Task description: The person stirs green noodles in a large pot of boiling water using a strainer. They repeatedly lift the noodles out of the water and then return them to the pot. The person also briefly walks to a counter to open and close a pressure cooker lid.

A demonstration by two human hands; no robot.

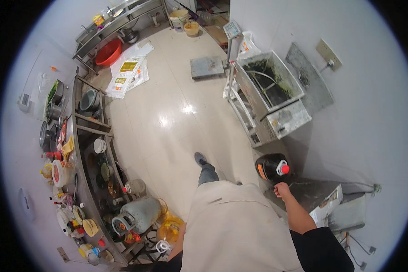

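Note:
My right hand point(281, 190) has its fingers curled, with nothing visible in them. It is just below a large dark plastic jug point(271, 168) with a red cap and white handle, standing on the floor by the right wall. In this view the hand overlaps the floor beside the jug, and I cannot tell whether they touch. At the left edge of my beige apron point(238, 231), only part of my left hand point(181, 231) and wrist shows; its fingers are hidden. Near it is a clear jug of yellow oil point(170, 228) with a white handle.
A grey gas cylinder point(142, 214) stands by the left steel worktable point(78, 163), which is crowded with pots, tubs and bottles. Ahead are a platform scale point(207, 67), a dirty open-topped machine point(268, 81) and flattened printed sacks point(127, 76). A red basin point(108, 52) lies under the sink.

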